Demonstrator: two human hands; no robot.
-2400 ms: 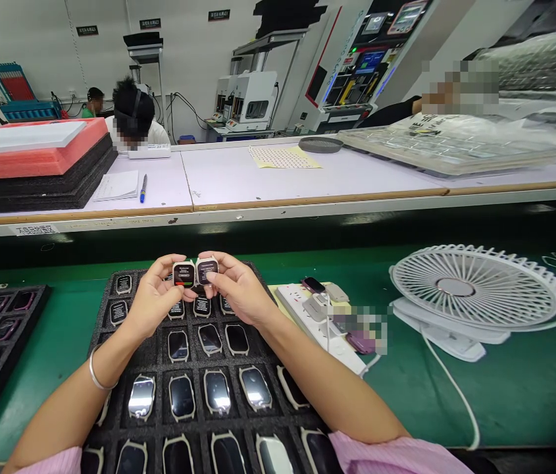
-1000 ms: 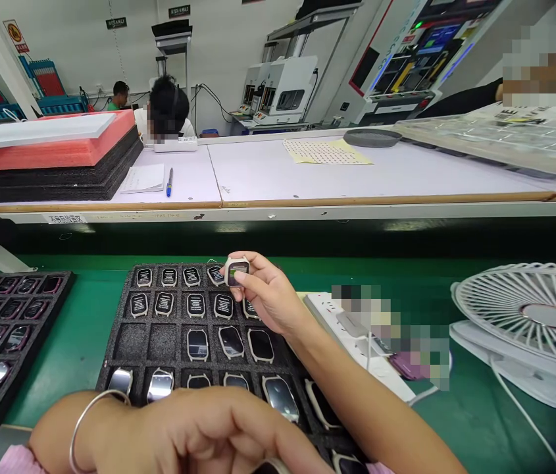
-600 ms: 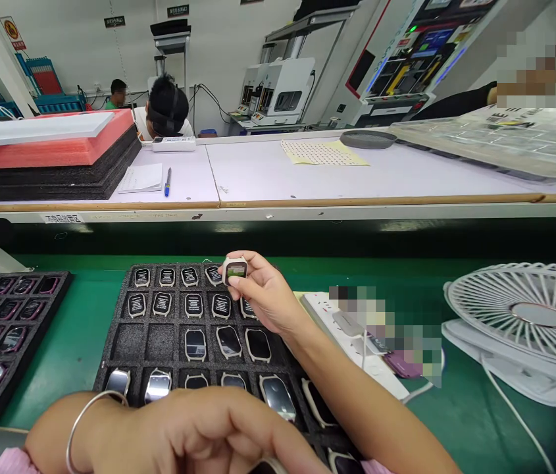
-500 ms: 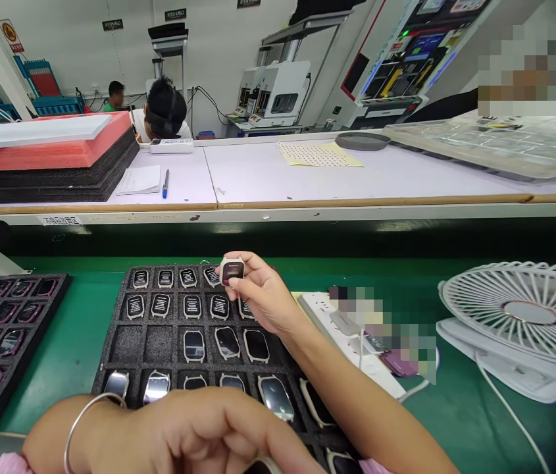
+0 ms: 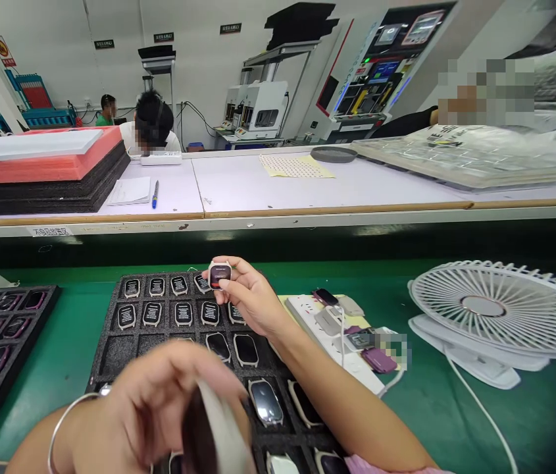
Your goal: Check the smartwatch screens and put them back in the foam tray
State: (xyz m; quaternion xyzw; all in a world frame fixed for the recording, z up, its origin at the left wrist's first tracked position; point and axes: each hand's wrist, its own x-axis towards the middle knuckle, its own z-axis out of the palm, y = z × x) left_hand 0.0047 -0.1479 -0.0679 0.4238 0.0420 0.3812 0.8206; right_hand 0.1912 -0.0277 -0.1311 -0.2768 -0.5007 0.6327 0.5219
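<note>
My right hand (image 5: 252, 297) reaches over the far part of a black foam tray (image 5: 122, 349). Pinched between its thumb and fingers is a pale-cased smartwatch (image 5: 220, 274) with a lit dark screen and a red strip. Close to the camera, my left hand (image 5: 139, 401), blurred by motion and with a bangle at the wrist, grips a second smartwatch (image 5: 218, 434) turned edge-on. Several smartwatches sit in the tray's slots; those in the far two rows show white text, nearer ones have dark screens. My left hand hides part of the nearer rows.
Another tray (image 5: 35, 329) of purple-cased watches lies at left. Right of my forearm are a white power strip (image 5: 307, 316) with cables and a white fan (image 5: 485, 316). Behind stands a raised shelf (image 5: 238, 191) with foam sheets (image 5: 45, 161); people are beyond it.
My left hand has risen and turned, bringing its smartwatch further into view. My right hand keeps its hold on the other watch. The whole view has shifted slightly.
</note>
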